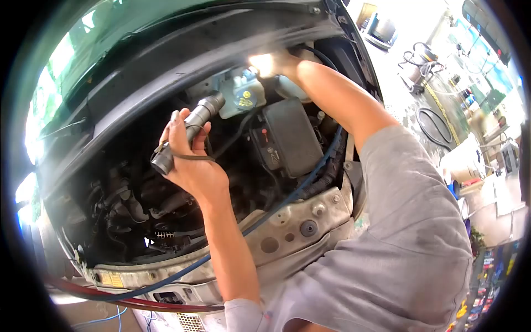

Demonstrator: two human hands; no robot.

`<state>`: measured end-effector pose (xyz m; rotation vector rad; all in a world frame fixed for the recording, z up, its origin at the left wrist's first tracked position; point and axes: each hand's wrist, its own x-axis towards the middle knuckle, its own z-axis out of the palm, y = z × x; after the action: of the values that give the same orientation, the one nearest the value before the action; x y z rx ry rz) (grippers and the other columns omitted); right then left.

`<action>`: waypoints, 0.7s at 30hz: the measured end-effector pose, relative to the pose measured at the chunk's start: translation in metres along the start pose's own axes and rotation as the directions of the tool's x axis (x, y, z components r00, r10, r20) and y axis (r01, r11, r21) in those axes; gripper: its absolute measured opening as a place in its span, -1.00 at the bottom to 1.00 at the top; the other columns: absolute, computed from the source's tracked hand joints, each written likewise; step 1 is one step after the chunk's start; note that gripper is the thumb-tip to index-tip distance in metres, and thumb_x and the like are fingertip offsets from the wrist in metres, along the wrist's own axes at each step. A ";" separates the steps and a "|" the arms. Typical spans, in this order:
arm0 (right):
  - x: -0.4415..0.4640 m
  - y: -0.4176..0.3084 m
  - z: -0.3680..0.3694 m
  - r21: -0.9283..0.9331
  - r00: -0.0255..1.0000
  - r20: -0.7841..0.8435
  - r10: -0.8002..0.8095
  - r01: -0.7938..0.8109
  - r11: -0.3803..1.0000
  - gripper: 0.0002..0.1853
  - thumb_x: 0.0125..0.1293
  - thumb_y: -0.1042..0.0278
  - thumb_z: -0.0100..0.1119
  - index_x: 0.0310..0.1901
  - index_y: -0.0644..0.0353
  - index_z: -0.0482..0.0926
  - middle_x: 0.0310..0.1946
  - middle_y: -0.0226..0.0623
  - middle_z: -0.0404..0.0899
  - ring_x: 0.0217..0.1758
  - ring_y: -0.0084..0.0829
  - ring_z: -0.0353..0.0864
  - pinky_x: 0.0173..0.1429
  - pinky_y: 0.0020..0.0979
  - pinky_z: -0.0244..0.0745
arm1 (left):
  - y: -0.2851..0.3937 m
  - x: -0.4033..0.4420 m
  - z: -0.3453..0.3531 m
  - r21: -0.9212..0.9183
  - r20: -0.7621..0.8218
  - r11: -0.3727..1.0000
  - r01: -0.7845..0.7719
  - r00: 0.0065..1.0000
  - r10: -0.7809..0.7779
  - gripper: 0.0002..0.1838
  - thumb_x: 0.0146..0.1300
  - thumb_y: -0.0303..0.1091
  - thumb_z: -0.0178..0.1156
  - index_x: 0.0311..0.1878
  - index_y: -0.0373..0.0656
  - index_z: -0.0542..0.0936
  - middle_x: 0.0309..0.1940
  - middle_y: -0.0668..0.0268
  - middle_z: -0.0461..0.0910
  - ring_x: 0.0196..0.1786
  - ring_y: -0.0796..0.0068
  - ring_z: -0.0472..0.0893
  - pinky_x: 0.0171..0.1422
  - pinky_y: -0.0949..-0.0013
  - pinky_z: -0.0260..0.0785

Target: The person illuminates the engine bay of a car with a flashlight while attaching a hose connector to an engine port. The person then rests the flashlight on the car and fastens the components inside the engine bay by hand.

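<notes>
My left hand (194,166) is wrapped around a grey flashlight (203,110), whose strap loops across the hand. The flashlight's head points up and right, and a bright spot of light shows farther back in the engine bay. My right hand (283,64) reaches deep into the back of the bay beside that glare. Its fingers are washed out and blurred, so what they touch is hidden. Just below and left of it sits a translucent fluid reservoir (242,95) with a yellow symbol. A black lidded box (293,135) lies under my right forearm.
A blue hose (257,222) runs across the front panel (326,205) and the bay. A red hose (149,303) crosses the front edge. The raised hood (166,47) hangs over the bay. At right are a coiled black cable (433,126) and a white bucket (466,160).
</notes>
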<state>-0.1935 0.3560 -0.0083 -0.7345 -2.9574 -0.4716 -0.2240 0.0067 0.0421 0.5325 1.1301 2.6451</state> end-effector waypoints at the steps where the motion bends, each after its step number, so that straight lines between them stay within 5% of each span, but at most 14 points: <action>1: 0.010 0.009 0.012 0.051 0.998 -0.026 -0.052 0.053 0.997 -0.67 0.19 0.24 0.22 -0.02 0.06 0.70 0.07 -0.13 0.67 0.14 -0.05 0.62 0.19 -0.02 0.52 | 0.002 0.003 0.000 -0.008 -0.014 1.000 0.001 1.000 -0.001 -0.72 0.38 -0.32 0.29 -0.04 -0.37 0.61 -0.10 0.11 0.66 -0.11 0.36 0.68 -0.10 0.40 0.64; 5: 0.003 0.002 0.000 0.059 0.993 0.075 0.093 -0.098 0.993 -0.58 0.22 0.29 0.20 0.13 0.12 0.59 0.09 -0.03 0.64 0.19 0.00 0.59 0.23 -0.02 0.52 | 0.008 0.006 0.000 -0.026 -0.049 1.000 0.006 0.999 -0.007 -0.73 0.36 -0.32 0.31 -0.07 -0.37 0.61 -0.10 0.12 0.66 -0.12 0.36 0.68 -0.12 0.40 0.64; 12: -0.008 0.000 -0.009 0.097 0.998 0.022 0.064 -0.066 0.993 -0.63 0.25 0.33 0.12 0.10 0.12 0.60 0.08 0.03 0.62 0.20 0.03 0.58 0.21 0.02 0.51 | 0.009 0.008 -0.001 -0.030 -0.041 0.999 -0.018 0.999 0.017 -0.74 0.36 -0.32 0.30 -0.08 -0.36 0.62 -0.11 0.12 0.66 -0.13 0.35 0.68 -0.12 0.39 0.64; 18: -0.025 -0.012 -0.047 0.018 0.997 0.075 0.003 -0.005 1.000 -0.64 0.11 0.41 0.11 -0.05 0.33 0.64 -0.06 0.15 0.65 0.04 0.00 0.66 0.07 -0.03 0.57 | 0.011 0.018 -0.010 0.005 -0.075 1.000 -0.015 0.997 0.015 -0.76 0.34 -0.33 0.29 -0.09 -0.35 0.66 -0.05 0.09 0.66 -0.07 0.35 0.67 -0.07 0.38 0.64; 21: -0.026 -0.015 -0.047 0.036 0.997 -0.049 0.063 -0.061 0.997 -0.69 -0.09 0.45 0.23 -0.23 0.26 0.74 -0.11 0.05 0.71 0.02 0.01 0.68 0.09 -0.04 0.58 | 0.012 0.026 -0.015 0.023 -0.113 0.999 -0.035 0.993 0.037 -0.76 0.33 -0.31 0.30 -0.13 -0.35 0.68 -0.04 0.11 0.68 -0.03 0.34 0.68 -0.01 0.37 0.64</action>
<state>-0.1785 0.3169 0.0292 -0.7963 -2.8791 -0.4270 -0.2543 -0.0027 0.0478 0.4141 1.1921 2.7279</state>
